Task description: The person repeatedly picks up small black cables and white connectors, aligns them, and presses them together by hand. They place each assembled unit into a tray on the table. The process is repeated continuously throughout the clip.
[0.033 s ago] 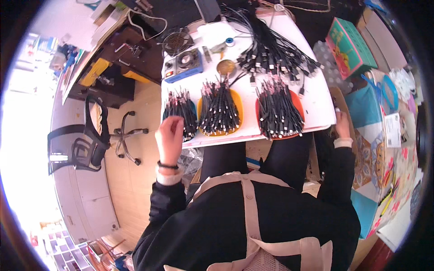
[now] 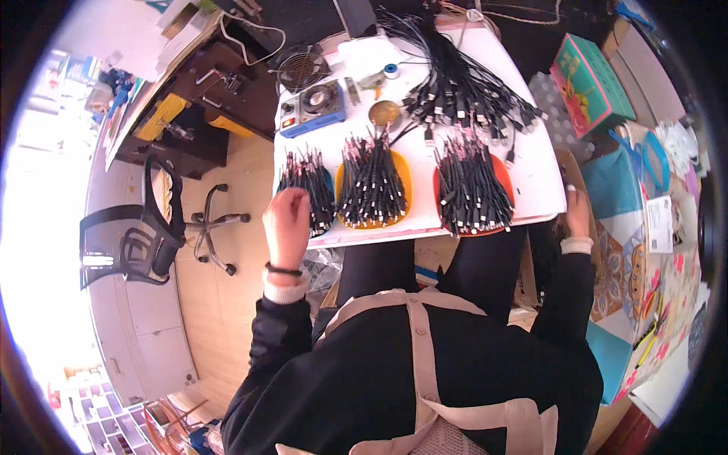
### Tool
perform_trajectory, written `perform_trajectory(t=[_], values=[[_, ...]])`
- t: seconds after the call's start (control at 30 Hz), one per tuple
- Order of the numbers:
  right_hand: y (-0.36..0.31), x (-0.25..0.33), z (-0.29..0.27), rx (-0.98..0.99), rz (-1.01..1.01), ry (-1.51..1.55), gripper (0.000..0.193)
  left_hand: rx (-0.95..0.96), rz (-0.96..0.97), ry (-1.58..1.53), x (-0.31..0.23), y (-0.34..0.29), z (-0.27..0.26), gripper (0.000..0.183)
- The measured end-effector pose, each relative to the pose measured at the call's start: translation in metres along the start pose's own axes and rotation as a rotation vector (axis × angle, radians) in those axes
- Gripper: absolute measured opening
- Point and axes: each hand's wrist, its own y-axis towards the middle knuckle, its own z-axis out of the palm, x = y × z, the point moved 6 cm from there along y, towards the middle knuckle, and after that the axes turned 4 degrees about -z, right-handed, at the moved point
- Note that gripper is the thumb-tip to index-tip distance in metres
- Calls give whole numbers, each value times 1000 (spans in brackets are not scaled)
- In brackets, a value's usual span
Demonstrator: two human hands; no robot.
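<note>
My left hand [image 2: 287, 220] is raised at the table's front left corner, its fingers curled together. It partly covers a blue tray [image 2: 328, 182] of short black cables with bared ends. Whether anything sits between those fingers is hidden. My right hand [image 2: 578, 214] is low beside the table's right edge, over a cardboard box [image 2: 589, 186]. Its fingers are close together, and what they hold is too small to make out. A yellow tray [image 2: 407, 182] and an orange tray [image 2: 506, 182] stand along the front, each filled with upright black cables [image 2: 371, 182].
A loose heap of longer black cables [image 2: 462, 83] covers the table's back right. At the back left are a blue soldering unit [image 2: 315, 110], a fan [image 2: 302, 70], a round tin [image 2: 384, 114] and a small blue spool [image 2: 391, 70]. An office chair [image 2: 136, 235] stands left.
The whole view has shifted slightly. My left hand's curled fingers have moved up a little; my right hand stays beside the table's right edge.
</note>
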Motion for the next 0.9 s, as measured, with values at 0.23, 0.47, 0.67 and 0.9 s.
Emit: perform_trajectory(t=[0.23, 0.47, 0.67, 0.9], values=[[-60, 58, -62, 87, 126, 510, 30, 60, 49, 412, 11, 35, 38, 24], [-111, 201, -98, 226, -53, 536, 22, 120, -103, 30, 33, 47, 18, 21], [-145, 334, -29, 668, -275, 835, 12, 41, -146, -162, 41, 45, -15, 22], [-98, 424, 71, 289, -599, 294, 25, -175, 95, -481, 6, 17, -46, 8]])
